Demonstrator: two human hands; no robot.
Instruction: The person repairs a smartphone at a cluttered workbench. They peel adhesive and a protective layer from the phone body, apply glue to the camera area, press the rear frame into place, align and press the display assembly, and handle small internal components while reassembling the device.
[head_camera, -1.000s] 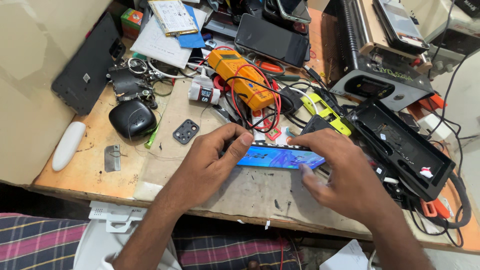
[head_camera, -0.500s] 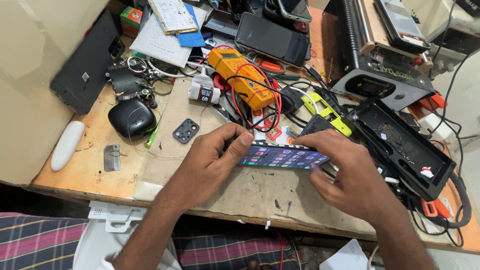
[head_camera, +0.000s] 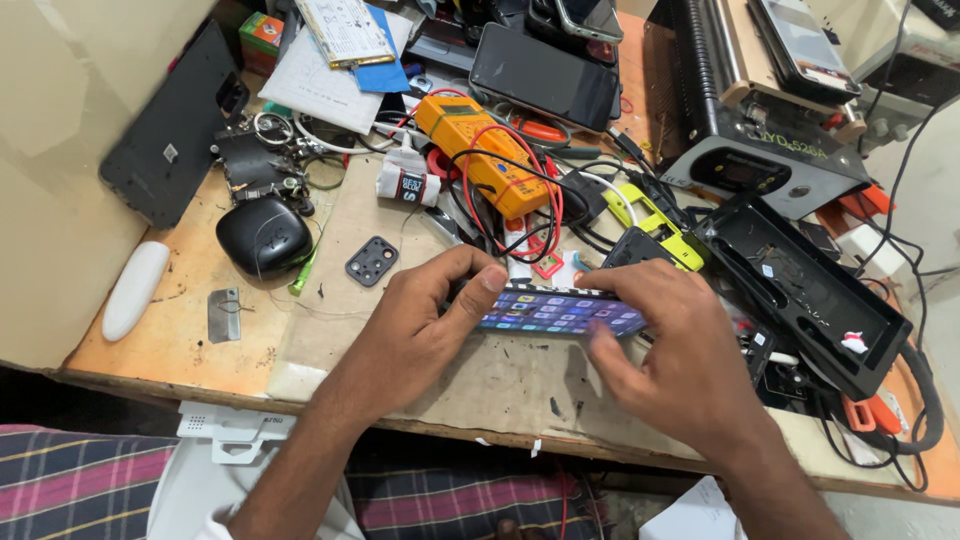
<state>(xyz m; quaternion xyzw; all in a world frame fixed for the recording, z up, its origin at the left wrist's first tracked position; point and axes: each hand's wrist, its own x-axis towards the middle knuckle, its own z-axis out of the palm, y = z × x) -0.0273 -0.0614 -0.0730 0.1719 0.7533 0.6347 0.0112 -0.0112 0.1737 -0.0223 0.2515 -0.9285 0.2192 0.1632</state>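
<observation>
A slim rectangular smartphone with a lit screen of coloured icons is held between both hands above the front part of a worn wooden workbench. The phone lies lengthwise from left to right, with its screen facing up and tilted toward the camera.

The left hand grips the phone's left end. Its thumb is curled over the upper left corner of the screen, and the remaining fingers are folded narrow beside and under that end. The right hand covers the phone's right end. Its fingers arch along the far long edge, and its thumb is at the near edge, so the phone sits clamped between them. Whether the phone's underside touches the bench cannot be determined.

Adjacent items:
- A small dark camera-lens frame with several round openings lies on the bench just left of the left hand.
- An orange multimeter wrapped in red and black leads lies behind the phone.
- A glossy black rounded earbud case rests further left.
- A long open black plastic housing lies to the right of the right hand.
</observation>
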